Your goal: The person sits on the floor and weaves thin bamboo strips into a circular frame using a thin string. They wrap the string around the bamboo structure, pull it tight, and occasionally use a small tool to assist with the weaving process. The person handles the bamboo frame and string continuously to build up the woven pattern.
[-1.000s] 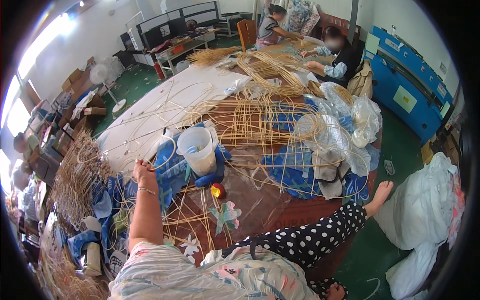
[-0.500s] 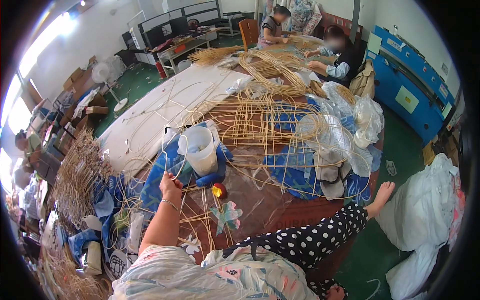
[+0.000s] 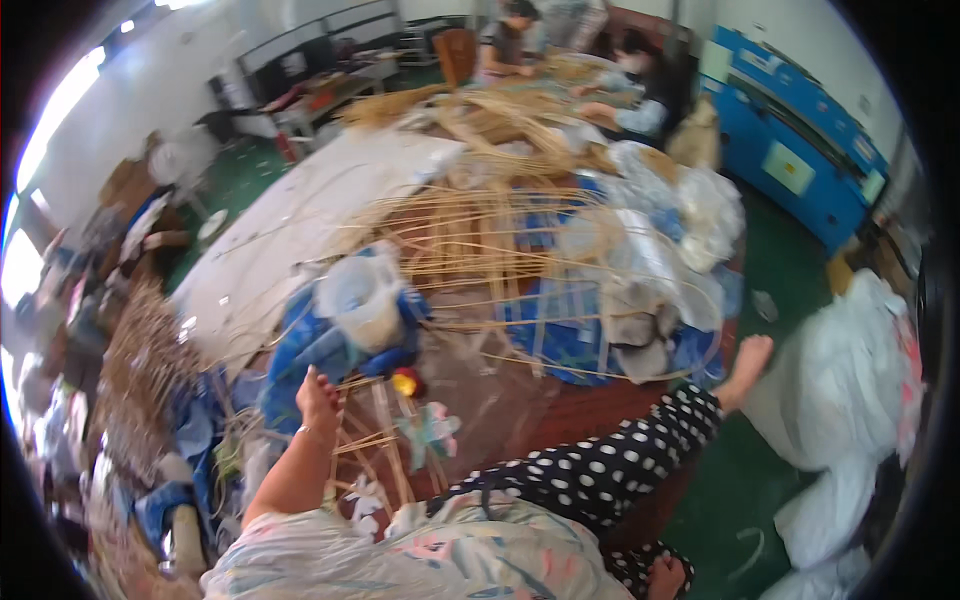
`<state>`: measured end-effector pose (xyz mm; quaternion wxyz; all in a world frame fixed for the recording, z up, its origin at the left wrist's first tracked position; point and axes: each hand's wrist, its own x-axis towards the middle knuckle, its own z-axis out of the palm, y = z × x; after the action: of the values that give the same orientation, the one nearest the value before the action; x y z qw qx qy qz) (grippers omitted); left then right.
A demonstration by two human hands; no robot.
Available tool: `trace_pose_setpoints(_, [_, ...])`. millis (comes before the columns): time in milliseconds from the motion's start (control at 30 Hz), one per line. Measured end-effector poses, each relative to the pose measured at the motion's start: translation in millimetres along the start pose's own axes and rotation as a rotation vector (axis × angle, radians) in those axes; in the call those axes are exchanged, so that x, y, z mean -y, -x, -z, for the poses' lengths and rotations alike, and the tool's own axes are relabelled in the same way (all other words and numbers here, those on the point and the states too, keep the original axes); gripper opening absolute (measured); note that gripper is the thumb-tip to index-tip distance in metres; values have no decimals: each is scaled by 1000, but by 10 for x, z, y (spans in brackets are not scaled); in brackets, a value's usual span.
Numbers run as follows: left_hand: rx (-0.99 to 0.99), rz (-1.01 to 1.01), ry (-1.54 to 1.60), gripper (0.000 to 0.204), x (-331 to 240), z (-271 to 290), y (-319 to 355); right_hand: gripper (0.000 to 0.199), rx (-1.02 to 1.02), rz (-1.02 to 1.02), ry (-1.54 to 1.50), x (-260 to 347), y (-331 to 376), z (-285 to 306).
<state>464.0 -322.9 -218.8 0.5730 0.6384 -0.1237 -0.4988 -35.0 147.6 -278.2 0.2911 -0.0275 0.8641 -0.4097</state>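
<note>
My left hand (image 3: 318, 400) is raised over the near left part of the work surface, beside a blue patterned cloth (image 3: 285, 355). Motion smears its fingers, and whether a strand is between them cannot be made out. A translucent plastic bucket (image 3: 365, 310) stands just beyond it on the blue cloth. To the right of the hand lie a small red and yellow object (image 3: 407, 382) and a pale green and pink flower-shaped piece (image 3: 430, 432). Thin tan sticks (image 3: 365, 445) cross below the hand. My right hand is out of view.
A woven frame of tan cane (image 3: 480, 235) spreads across the middle, with plastic bags (image 3: 710, 215) on its right. Bundled dried stems (image 3: 145, 365) stand at left. Two people work at the far end. My bare foot (image 3: 752, 358) reaches right, near large white sacks (image 3: 840, 390).
The whole view has shifted and blurred. My left hand has drawn slightly nearer and to the left; the pale strand it held earlier no longer shows clearly.
</note>
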Motion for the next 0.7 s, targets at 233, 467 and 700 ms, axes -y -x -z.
trace_pose_setpoints(233, [688,-230,-692,14,861,-1384,904,16,-77,468,671,419,495,-152])
trace_pose_setpoints(467, [1185,-1103,-1114,24,1764,-2995,1519,27,124,450,860,459,1039,-181])
trace_pose_setpoints(700, [1104,-721,-1575,32,2388,-3470,1577,15,34,664,706,169,983,-187])
